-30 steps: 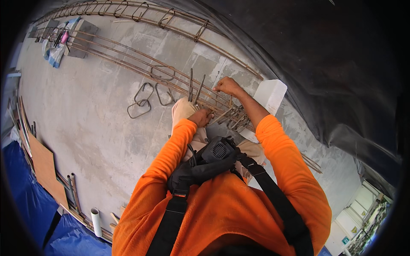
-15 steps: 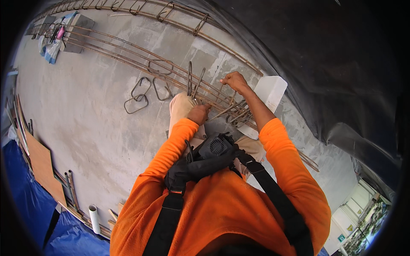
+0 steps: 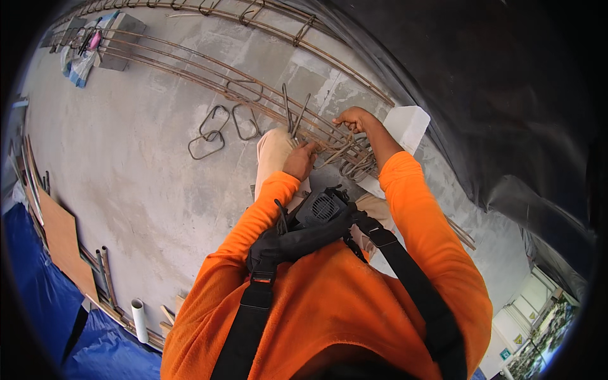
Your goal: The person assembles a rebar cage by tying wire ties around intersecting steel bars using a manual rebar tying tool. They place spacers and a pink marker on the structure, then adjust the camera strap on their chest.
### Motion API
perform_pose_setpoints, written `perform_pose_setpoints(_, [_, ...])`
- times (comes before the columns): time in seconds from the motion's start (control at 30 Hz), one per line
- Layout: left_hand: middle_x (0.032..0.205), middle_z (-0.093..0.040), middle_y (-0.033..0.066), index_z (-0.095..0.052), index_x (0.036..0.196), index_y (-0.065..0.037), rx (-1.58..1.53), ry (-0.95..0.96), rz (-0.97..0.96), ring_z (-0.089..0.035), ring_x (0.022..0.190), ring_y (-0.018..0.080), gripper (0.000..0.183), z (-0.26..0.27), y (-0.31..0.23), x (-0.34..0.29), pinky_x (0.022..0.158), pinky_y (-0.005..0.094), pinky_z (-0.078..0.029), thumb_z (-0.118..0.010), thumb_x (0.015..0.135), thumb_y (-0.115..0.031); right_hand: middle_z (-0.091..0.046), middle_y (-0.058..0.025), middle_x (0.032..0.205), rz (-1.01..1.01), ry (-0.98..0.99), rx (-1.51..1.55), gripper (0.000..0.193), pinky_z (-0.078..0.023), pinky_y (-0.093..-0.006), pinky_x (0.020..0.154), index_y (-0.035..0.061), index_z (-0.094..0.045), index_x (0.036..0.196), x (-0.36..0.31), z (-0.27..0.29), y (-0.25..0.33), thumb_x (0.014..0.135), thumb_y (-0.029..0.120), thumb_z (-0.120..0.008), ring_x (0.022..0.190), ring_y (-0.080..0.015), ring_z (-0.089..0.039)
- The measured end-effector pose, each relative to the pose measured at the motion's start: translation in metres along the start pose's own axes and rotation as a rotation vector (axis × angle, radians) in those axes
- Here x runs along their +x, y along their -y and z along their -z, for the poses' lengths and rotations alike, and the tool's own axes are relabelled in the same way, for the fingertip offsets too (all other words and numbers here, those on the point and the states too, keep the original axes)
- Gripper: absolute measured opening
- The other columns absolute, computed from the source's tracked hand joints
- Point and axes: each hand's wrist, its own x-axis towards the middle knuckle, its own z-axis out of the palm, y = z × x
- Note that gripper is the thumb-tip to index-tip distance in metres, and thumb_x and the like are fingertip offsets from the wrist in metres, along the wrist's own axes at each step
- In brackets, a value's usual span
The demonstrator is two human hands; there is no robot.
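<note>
Several rusty steel reinforcing bars run diagonally from the upper left, passing before my knees. My right hand is over the bars with thumb and fingertips pinched together; whatever is in the pinch is too small to tell. On the near side of the bars, close to my knee, my left hand is closed, its grip partly hidden. Between my hands, upright bent ends of steel stirrups rise from the bars. A tangle of stirrups lies under my right wrist. Loose stirrups rest on the concrete to the left.
A grey block props the bars' far end, beside a blue-and-white sack. A pale block stands past my right forearm. Another rebar cage runs behind, along black sheeting. Plywood and pipes line the left.
My right hand has come down closer to the bars, its fingers more tucked in. My left hand stays at nearly the same place by the bars. The view has shifted slightly.
</note>
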Motion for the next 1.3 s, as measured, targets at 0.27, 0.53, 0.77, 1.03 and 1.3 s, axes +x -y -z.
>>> perform_pose_setpoints(0.27, [0.113, -0.058, 0.0260, -0.054, 0.114, 0.001, -0.058, 0.079, -0.121, -0.058, 0.103, 0.0492, 0.028, 0.004, -0.004, -0.004, 0.089, 0.0525, -0.048, -0.064, 0.090, -0.009, -0.043, 0.0057, 0.056, 0.014, -0.018, -0.020, 0.025, -0.020, -0.0262, 0.038, 0.0107, -0.059, 0.079, 0.014, -0.018, 0.011, 0.095, 0.024, -0.072, 0.042, -0.0059, -0.029])
perform_pose_setpoints(0.53, [0.109, -0.057, 0.0228, -0.058, 0.109, 0.002, -0.060, 0.201, -0.103, -0.059, 0.100, 0.0458, 0.027, 0.008, -0.011, 0.014, 0.084, 0.0517, -0.047, -0.069, 0.088, -0.010, -0.043, 0.0061, 0.052, -0.235, 0.175, -0.057, 0.025, -0.023, -0.0239, 0.038, 0.0139, -0.060, 0.078, 0.040, -0.003, 0.008, 0.097, 0.027, -0.070, 0.039, -0.0054, -0.031])
perform_pose_setpoints(0.77, [0.108, -0.054, 0.0206, -0.057, 0.112, -0.001, -0.066, 0.046, -0.048, -0.058, 0.102, 0.0466, 0.027, 0.019, -0.038, -0.007, 0.083, 0.0529, -0.048, -0.066, 0.088, -0.007, -0.045, 0.0055, 0.051, -0.120, 0.353, 0.022, 0.028, -0.025, -0.0229, 0.036, 0.0132, -0.058, 0.075, 0.033, -0.021, 0.018, 0.099, 0.025, -0.066, 0.038, -0.0038, -0.033])
perform_pose_setpoints(1.03, [0.102, -0.056, 0.0154, -0.057, 0.113, -0.001, -0.130, 0.131, -0.083, -0.059, 0.088, 0.0370, 0.021, 0.011, -0.009, 0.006, 0.079, 0.0452, -0.048, -0.063, 0.094, -0.010, -0.048, 0.0037, 0.057, -0.092, 0.180, -0.121, 0.023, -0.031, -0.0276, 0.041, 0.0099, -0.060, 0.079, 0.028, -0.006, -0.002, 0.097, 0.022, -0.068, 0.042, -0.0078, -0.039])
perform_pose_setpoints(1.3, [0.089, -0.056, 0.0022, -0.063, 0.108, -0.003, -0.751, 0.466, 0.413, -0.054, 0.084, 0.0148, 0.016, -0.004, 0.002, 0.009, 0.076, 0.0348, -0.046, -0.060, 0.095, -0.012, -0.054, -0.0055, 0.061, 0.508, -0.376, -0.422, 0.057, -0.041, -0.0379, 0.054, 0.0051, -0.062, 0.066, -0.025, -0.020, -0.031, 0.093, 0.054, -0.067, 0.051, -0.0172, -0.045])
